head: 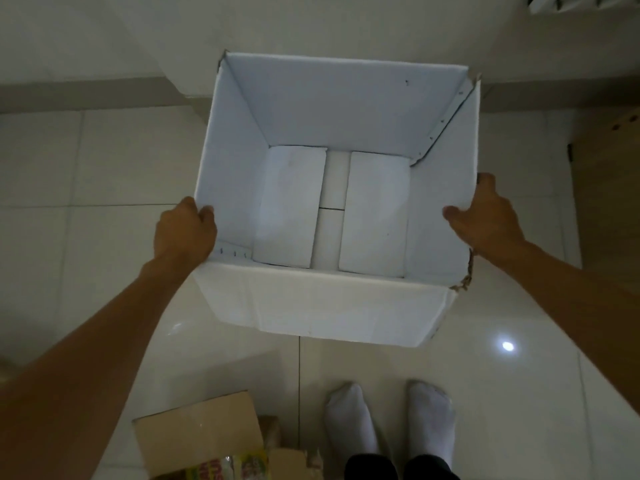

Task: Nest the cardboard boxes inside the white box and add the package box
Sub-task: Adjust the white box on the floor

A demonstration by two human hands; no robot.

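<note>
A large open white box [322, 303] is held in front of me above the tiled floor, top open, with nothing inside but its folded bottom flaps. My left hand [183, 230] grips the box's left wall at the rim, fingers curled over the edge. My right hand [485, 216] grips the right wall the same way. A brown cardboard box [197, 431] lies on the floor at the bottom left, near my feet, with colourful printed packaging [228, 467] just below it at the frame's edge.
Glossy pale floor tiles [433, 368] spread all around. A wall corner [180, 57] rises behind the white box. A brown wooden surface [609, 188] stands at the right edge. My feet in white socks [388, 424] are at the bottom.
</note>
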